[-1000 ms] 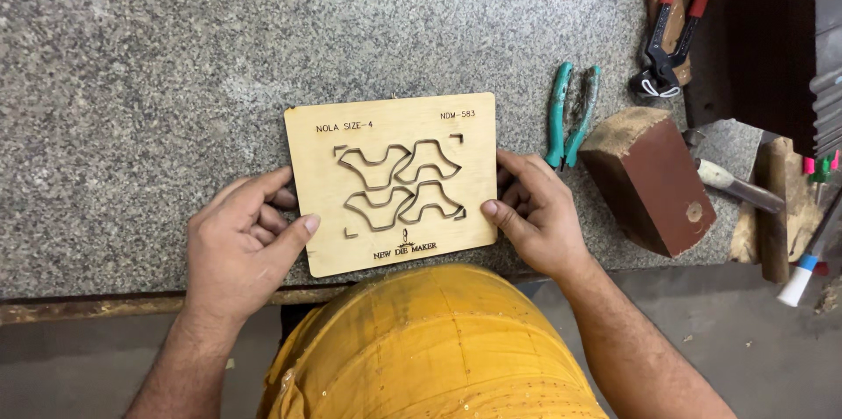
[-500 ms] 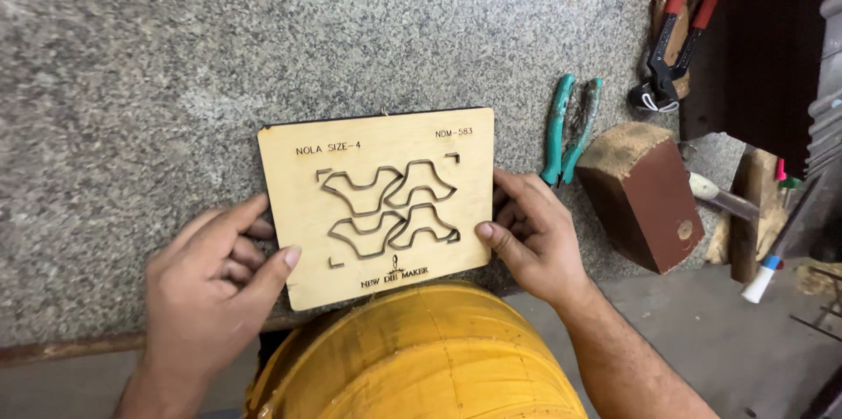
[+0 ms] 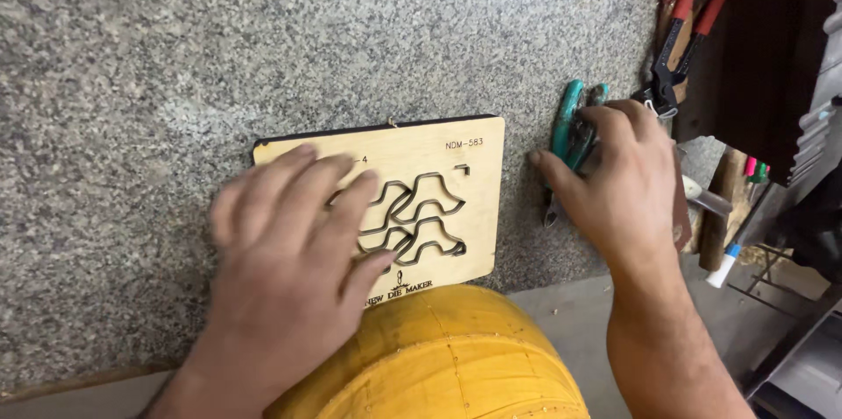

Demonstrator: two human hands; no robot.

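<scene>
- The wooden die board [image 3: 456, 200] lies flat on the speckled stone surface [image 3: 263, 42], near its front edge, long axis running left to right along that edge, wavy cut-outs facing up.
- The left hand [image 3: 289, 243] rests flat on the board's left half, fingers [image 3: 338, 175] spread apart and pointing toward the far right.
- The right hand [image 3: 627, 182] covers the green-handled pliers [image 3: 570, 125] just right of the board; its fingers curl on the handles, which point away from the front edge.
- A yellow rounded block [image 3: 447, 358] sits below the board.
</scene>
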